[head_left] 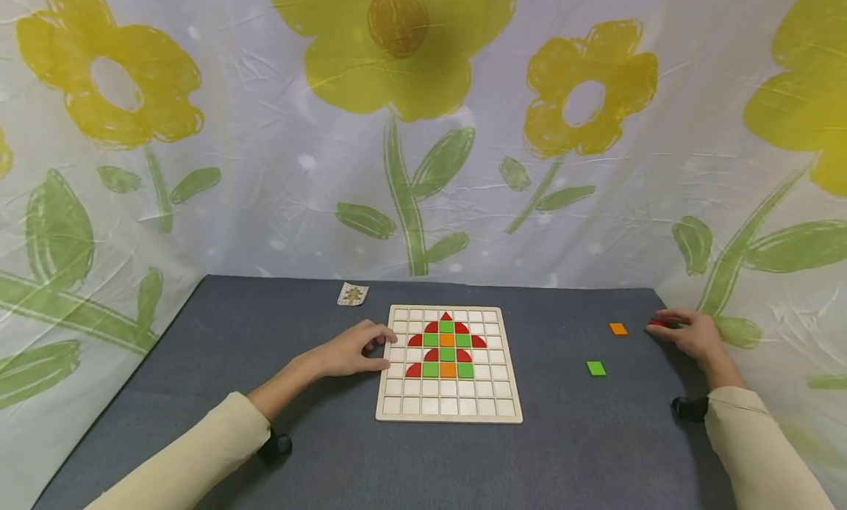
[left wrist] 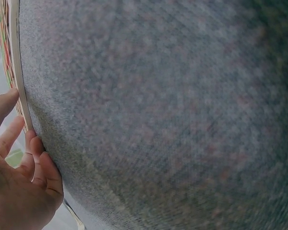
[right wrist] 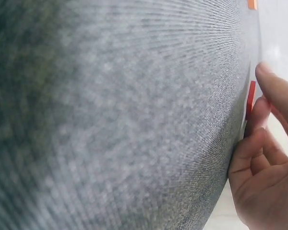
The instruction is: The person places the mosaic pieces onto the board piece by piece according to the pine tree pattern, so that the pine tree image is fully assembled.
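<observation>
A square wooden grid board (head_left: 450, 407) lies on the table, with red, green and orange tiles set in a tree-like pattern. My left hand (head_left: 354, 348) is at its left edge, thumb and fingertips resting on the rim; the left wrist view shows the thumb (left wrist: 9, 98) on the board's side. At the far right of the table, my right hand (head_left: 691, 333) reaches over a red tile (right wrist: 251, 98). In the right wrist view, the index finger is right at this tile while the thumb (right wrist: 273, 86) stands apart from it.
An orange square tile (head_left: 617, 328) and a green square tile (head_left: 596, 368) lie between the board and the right hand. A small patterned card (head_left: 353, 294) is near the back edge, left of the board. Flower-printed cloth (head_left: 265, 201) hangs behind the dark table (head_left: 397, 466) and at its sides.
</observation>
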Demonstrator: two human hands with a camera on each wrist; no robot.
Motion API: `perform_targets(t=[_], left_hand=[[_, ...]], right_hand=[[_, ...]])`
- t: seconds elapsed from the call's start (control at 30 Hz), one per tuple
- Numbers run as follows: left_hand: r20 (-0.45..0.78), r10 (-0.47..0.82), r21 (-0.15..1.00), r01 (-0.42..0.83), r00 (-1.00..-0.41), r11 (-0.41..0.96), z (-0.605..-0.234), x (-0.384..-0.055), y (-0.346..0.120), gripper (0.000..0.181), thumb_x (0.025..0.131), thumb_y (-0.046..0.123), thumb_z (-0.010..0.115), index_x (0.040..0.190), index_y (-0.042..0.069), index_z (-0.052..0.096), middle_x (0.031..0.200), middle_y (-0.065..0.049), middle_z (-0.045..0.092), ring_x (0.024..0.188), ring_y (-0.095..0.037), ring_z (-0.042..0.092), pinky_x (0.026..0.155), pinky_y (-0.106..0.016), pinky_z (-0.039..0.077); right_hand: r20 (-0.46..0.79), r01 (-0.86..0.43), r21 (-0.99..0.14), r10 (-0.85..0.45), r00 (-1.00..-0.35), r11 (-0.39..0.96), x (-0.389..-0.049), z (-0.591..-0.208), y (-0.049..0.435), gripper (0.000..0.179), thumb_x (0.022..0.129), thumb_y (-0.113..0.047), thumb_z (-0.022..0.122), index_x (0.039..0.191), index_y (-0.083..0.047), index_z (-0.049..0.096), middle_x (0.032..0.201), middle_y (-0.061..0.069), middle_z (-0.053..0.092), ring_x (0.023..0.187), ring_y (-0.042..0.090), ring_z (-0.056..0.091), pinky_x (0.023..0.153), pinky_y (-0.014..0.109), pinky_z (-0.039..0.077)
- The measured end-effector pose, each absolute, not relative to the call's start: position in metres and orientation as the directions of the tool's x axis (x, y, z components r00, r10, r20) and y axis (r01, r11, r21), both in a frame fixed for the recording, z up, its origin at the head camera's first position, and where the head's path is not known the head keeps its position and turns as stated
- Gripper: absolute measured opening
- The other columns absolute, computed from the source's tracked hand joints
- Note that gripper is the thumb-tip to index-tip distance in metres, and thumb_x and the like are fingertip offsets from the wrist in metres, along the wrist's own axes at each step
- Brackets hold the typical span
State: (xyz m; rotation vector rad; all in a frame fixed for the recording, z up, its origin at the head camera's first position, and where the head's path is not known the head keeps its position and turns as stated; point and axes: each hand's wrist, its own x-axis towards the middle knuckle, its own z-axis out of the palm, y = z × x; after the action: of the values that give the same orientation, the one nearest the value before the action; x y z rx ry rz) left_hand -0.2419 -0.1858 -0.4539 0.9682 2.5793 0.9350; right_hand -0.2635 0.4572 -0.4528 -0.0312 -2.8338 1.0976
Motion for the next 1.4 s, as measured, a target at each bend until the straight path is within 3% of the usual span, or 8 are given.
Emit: perform_targets(t=[0.33,0.67,1.07,1.4], left_hand=[[0.01,0.653,0.638,0.508,-0.757,0.579,-0.457,-0.243,-0.188,0.041,0.098,0.023,0.072,0.132,0.005,0.059,0.114,-0.009,0.052,0.098,-0.026,0.052,0.088,-0.045,0.045],[-0.005,0.65,0.638,0.498,-0.76,0.587,-0.456,-0.242,-0.188,0.041,0.098,0.023,0.072,0.133,0.005,0.059,0.115,-0.009,0.052,0.1,-0.026,0.053,0.088,-0.045,0.045],[0.0,0.644,0.635,0.498,-0.765,0.591,-0.457,-0.243,-0.188,0.039,0.098,0.023,0.072,0.132,0.006,0.06,0.115,-0.008,0.052,0.099,-0.025,0.052,0.088,-0.045,0.044],[-0.005,0.649,0.638,0.498,-0.761,0.588,-0.457,-0.244,-0.188,0.041,0.098,0.023,0.072,0.133,0.007,0.059,0.115,-0.008,0.052,0.099,-0.025,0.051,0.087,-0.045,0.044]], right_hand=[[0.168,-0.102,-0.661,0.014,-0.986,0.744,-0.266,-0.457,0.46,0.038,0.088,0.0,0.079,0.115,0.021,0.062,0.107,0.035,0.066,0.082,-0.002,0.054,0.063,0.017,0.046],[0.084,-0.02,-0.691,0.053,-0.995,0.723,-0.269,-0.457,0.46,0.041,0.088,-0.005,0.08,0.115,0.021,0.062,0.095,0.018,0.071,0.072,-0.003,0.055,0.061,0.021,0.048],[0.08,-0.066,-0.649,-0.019,-0.997,0.758,-0.266,-0.454,0.458,0.035,0.092,-0.009,0.077,0.113,0.016,0.065,0.101,0.028,0.069,0.082,0.014,0.062,0.063,0.025,0.05],[0.13,-0.162,-0.655,-0.102,-0.986,0.738,-0.26,-0.447,0.451,0.029,0.092,-0.005,0.076,0.11,0.016,0.067,0.096,0.024,0.071,0.077,0.001,0.061,0.063,0.024,0.05]])
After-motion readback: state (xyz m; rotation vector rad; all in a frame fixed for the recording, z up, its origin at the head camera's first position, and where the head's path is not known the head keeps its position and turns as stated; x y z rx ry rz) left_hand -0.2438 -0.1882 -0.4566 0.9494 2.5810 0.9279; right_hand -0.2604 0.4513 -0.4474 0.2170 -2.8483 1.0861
